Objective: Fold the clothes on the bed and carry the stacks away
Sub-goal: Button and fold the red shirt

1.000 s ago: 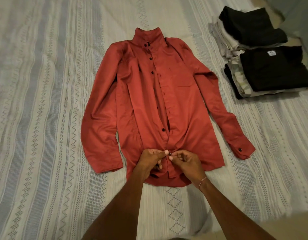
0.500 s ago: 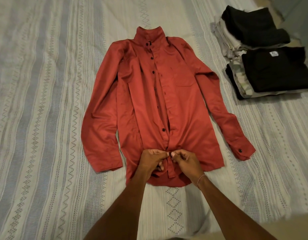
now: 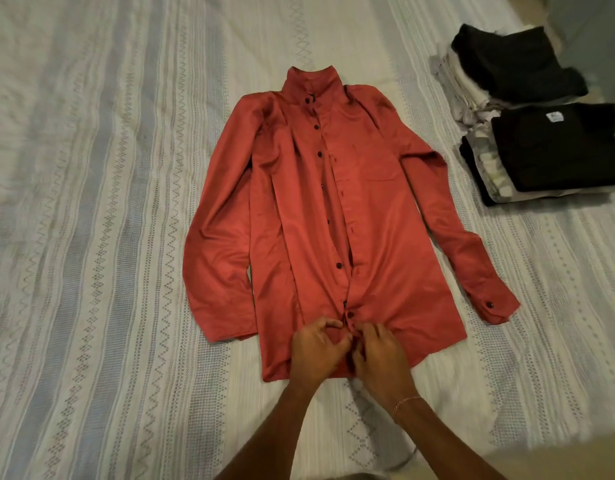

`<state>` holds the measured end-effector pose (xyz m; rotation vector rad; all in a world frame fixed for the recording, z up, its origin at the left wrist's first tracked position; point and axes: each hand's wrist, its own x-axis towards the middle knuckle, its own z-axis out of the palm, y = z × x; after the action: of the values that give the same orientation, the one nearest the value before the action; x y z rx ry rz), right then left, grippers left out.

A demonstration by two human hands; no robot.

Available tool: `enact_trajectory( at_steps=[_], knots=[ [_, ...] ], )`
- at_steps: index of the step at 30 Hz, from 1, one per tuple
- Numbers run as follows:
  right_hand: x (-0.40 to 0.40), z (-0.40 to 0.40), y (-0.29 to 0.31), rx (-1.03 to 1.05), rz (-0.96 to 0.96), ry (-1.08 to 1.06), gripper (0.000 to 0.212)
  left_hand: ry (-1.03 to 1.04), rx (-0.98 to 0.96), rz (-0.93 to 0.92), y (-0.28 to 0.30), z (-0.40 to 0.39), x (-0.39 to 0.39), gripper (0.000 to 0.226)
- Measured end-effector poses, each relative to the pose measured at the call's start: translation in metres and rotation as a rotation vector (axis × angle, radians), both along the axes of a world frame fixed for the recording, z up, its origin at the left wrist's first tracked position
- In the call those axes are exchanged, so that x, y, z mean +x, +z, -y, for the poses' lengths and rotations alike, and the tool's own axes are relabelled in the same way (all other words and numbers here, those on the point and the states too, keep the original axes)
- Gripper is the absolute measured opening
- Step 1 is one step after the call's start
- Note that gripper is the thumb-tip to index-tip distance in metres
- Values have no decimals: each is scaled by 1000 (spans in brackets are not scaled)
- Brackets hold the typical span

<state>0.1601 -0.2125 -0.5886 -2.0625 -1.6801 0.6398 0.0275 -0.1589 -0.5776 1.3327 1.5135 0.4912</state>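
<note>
A red long-sleeved shirt (image 3: 309, 220) with dark buttons lies flat and face up on the bed (image 3: 91, 237), collar away from me, sleeves down along its sides. My left hand (image 3: 316, 348) and my right hand (image 3: 378, 358) meet at the bottom of the button placket, just below a fastened button. Both pinch the red fabric there between curled fingers. The placket is parted in the middle of the shirt. A thin bracelet sits on my right wrist.
Two stacks of folded clothes lie at the bed's far right: a farther stack topped by a dark garment (image 3: 513, 60) and a nearer stack topped by a black T-shirt (image 3: 558, 147). The striped white and blue bedspread stretches wide to the left.
Both hands have slid a little toward the hem, below the button they worked on. The camera has shifted, so the shirt sits slightly right in view.
</note>
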Motion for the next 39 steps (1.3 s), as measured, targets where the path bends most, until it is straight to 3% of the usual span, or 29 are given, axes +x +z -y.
enact_trajectory(
  at_steps=[4,8,10,14,17,19,22,24,26,30,36,39],
  knots=[
    [16,5,13,23,14,-7,26,-352,440,-515,-3,26,-14,38],
    [28,15,16,47,-42,122,31,-546,649,-720,-3,26,-23,25],
    [31,21,12,51,-26,194,38,-632,673,-736,-1,23,-21,23],
    [26,22,27,145,-122,154,21,-757,779,-637,13,22,-13,22],
    [25,22,34,222,-39,213,24,-839,851,-582,20,24,-11,17],
    [30,26,33,127,22,294,15,-892,801,-541,19,23,-11,12],
    [41,27,23,-122,58,399,13,-982,572,-482,22,12,-14,26],
    [47,15,28,-259,-35,455,30,-917,466,-454,27,-2,-17,41],
    [49,-4,37,-207,-164,390,40,-700,353,-358,38,-20,-13,48],
    [39,-64,42,82,-185,51,5,-298,290,-189,34,-64,15,23],
    [10,-108,14,-135,-169,-275,26,28,137,-227,6,-84,37,11],
    [6,-107,11,-162,-122,-310,27,76,97,-203,-1,-87,36,12]
  ],
)
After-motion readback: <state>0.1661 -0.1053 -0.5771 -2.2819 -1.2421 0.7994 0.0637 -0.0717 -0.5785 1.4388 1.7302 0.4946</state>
